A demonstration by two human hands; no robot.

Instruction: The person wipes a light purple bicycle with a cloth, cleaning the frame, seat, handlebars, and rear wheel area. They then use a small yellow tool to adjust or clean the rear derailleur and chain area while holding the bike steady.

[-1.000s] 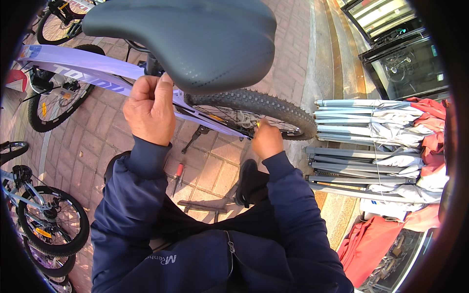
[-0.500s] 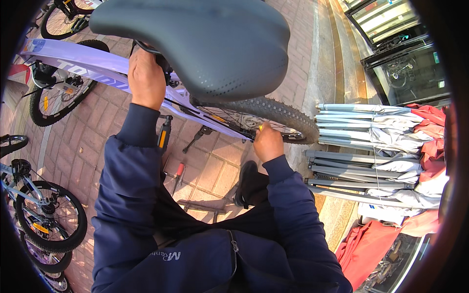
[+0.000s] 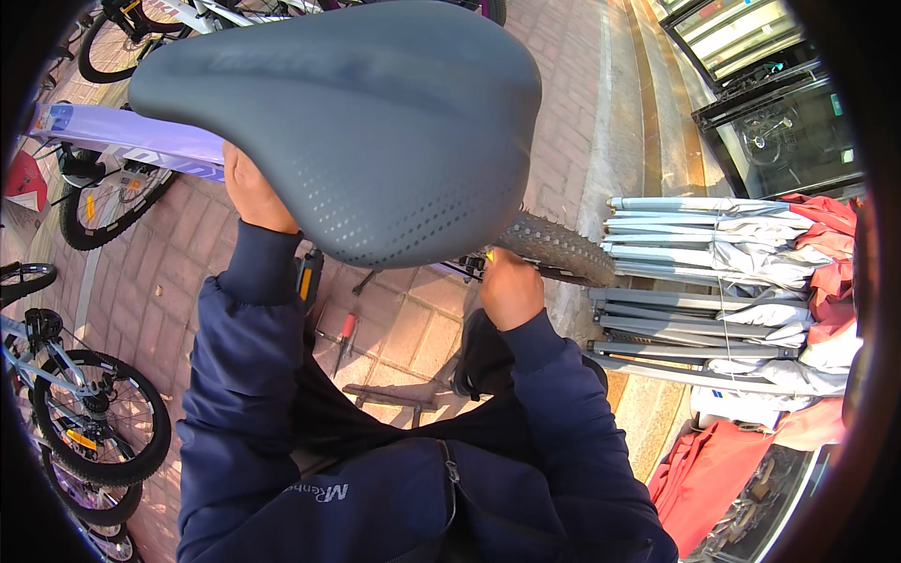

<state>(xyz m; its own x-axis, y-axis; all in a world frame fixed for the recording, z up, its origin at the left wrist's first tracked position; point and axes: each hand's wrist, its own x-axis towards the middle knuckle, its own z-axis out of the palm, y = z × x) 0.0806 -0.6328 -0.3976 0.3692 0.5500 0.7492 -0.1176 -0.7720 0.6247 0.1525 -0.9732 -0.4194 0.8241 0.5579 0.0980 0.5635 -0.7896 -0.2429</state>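
A purple bicycle stands before me, its black saddle (image 3: 347,131) covering much of the view. My left hand (image 3: 255,192) is closed at the purple frame (image 3: 160,136), just below the saddle's left side; its fingertips are hidden. Beyond the saddle's right end, the rear tyre (image 3: 563,247) shows. My right hand (image 3: 512,289) is closed beside the rear wheel, near its hub, with a bit of yellow showing at the fingertips. What that yellow thing is cannot be made out. A pedal (image 3: 308,274) with an orange reflector hangs by my left cuff.
On the brick paving between my legs lies a red-handled tool (image 3: 347,328). Several bicycles (image 3: 94,403) stand at the left, others at the far left. To the right are bundled folding frames (image 3: 694,319) with red and white cloth, and glass doors (image 3: 788,141) behind.
The saddle has shifted left and toward me as the bicycle tilts, covering more of the frame and rear wheel. My left hand moved left and down with it; my right hand sank slightly.
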